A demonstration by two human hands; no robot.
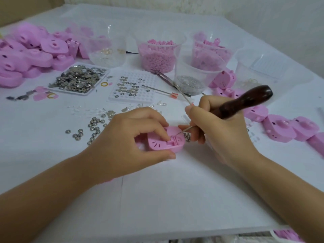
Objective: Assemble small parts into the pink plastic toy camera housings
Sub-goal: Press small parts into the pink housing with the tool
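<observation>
White worktop, and at its middle the left hand curls round the pink housing, its fingers hiding the housing's left side. The right hand pinches a wooden-handled pick, tip in the housing's slot; what it touches is too small to tell. Beyond lie loose button cells, a tray of metal tabs and a tub of pink pellets. Blurred heaped housings fill the far-left corner.
</observation>
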